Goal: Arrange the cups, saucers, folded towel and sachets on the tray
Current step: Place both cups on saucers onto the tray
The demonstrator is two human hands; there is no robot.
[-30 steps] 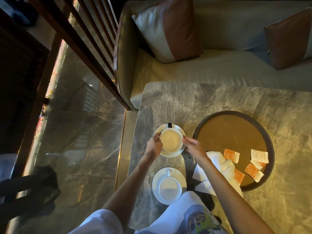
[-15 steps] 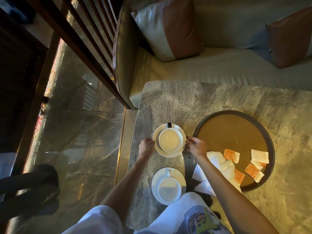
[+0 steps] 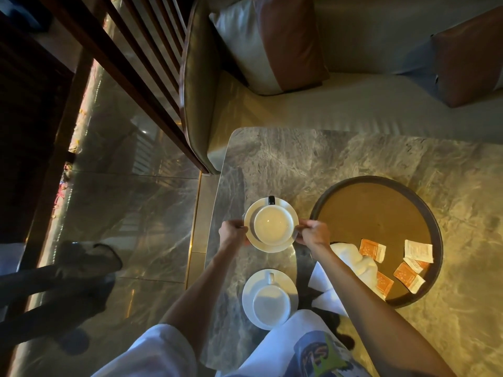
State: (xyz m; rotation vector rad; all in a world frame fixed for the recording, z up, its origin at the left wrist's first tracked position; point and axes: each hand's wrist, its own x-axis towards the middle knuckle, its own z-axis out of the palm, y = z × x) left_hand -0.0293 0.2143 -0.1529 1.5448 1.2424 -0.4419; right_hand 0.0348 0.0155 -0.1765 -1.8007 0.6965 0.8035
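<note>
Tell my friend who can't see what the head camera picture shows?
Two hands, left hand and right hand, grip a saucer holding a cup on a marble table, beside a round tray with sachets.

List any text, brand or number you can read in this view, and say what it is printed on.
Nothing reads cleanly.
Orange paper sachets on the round brown tray: printed marks, too small to read.
White paper sachet: faint lines, too blurred to read.
Graphic on the person's white shirt: possibly "S", partly cut off, unreadable.
White ceramic cups and saucers: no markings visible.
</note>
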